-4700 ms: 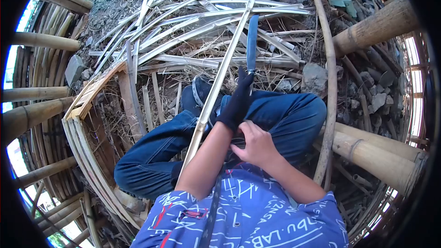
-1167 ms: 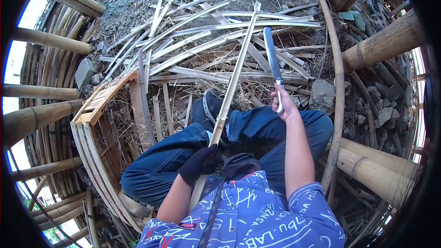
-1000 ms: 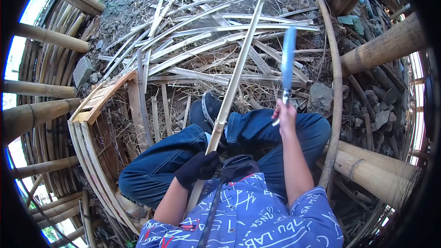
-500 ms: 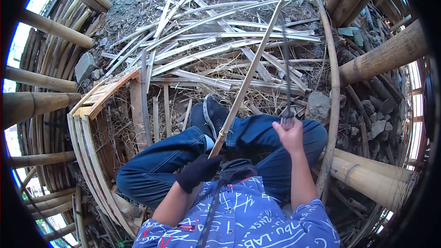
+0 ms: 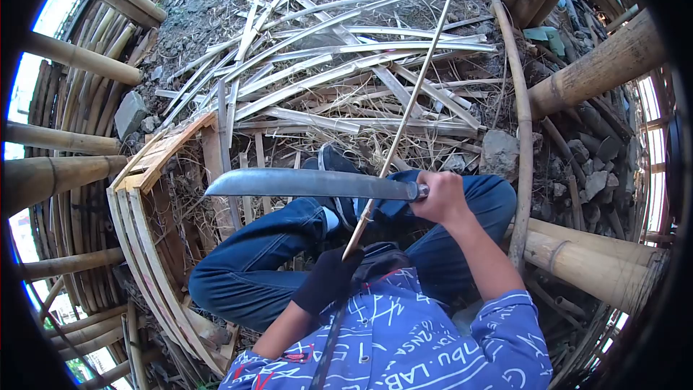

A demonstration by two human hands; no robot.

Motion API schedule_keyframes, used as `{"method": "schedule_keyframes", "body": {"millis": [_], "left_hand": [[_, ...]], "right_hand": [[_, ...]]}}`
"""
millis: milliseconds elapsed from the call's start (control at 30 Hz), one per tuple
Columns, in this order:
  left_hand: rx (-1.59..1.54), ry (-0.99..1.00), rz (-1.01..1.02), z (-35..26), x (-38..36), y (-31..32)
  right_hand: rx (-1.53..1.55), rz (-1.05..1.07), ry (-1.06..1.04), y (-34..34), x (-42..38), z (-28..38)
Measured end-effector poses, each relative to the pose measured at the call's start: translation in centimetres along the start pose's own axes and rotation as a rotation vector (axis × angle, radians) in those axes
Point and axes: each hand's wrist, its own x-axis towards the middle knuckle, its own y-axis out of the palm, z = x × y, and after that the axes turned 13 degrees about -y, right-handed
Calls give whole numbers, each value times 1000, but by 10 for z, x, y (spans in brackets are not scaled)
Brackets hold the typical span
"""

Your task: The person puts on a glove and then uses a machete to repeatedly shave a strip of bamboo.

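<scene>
My left hand (image 5: 336, 274), in a black glove, is closed round the lower end of a long bamboo strip (image 5: 395, 141) close to my waist. The strip slants up and away to the right. My bare right hand (image 5: 440, 198) grips the handle of a machete (image 5: 310, 183). Its broad grey blade lies nearly level, pointing left, and overlaps the strip near the handle in this view. Both hands are over my crossed legs (image 5: 260, 256) in blue jeans. Most of the machete's handle is hidden in my fist.
Split bamboo strips (image 5: 310, 76) lie piled on the ground ahead. A slatted wooden crate (image 5: 133, 180) stands at my left, and a thin pole (image 5: 521, 101) runs along my right. Thick bamboo poles (image 5: 599, 65) flank both sides. A grey stone (image 5: 499, 155) sits beyond my right knee.
The machete has swung from pointing away to lying across the bamboo strip, blade to the left. My right hand has shifted slightly left. The strip has turned, now showing a thinner side.
</scene>
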Motion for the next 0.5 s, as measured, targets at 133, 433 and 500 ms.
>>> {"method": "schedule_keyframes", "body": {"millis": [133,433,500], "left_hand": [[186,191,10,37,-9,8],[-147,-199,192,2,-6,-10],[-149,-243,259,8,-10,-13]], "right_hand": [[-98,-156,160,-17,22,-44],[11,-35,-74,-17,-3,1],[-42,-30,-114,-8,-5,-6]]}}
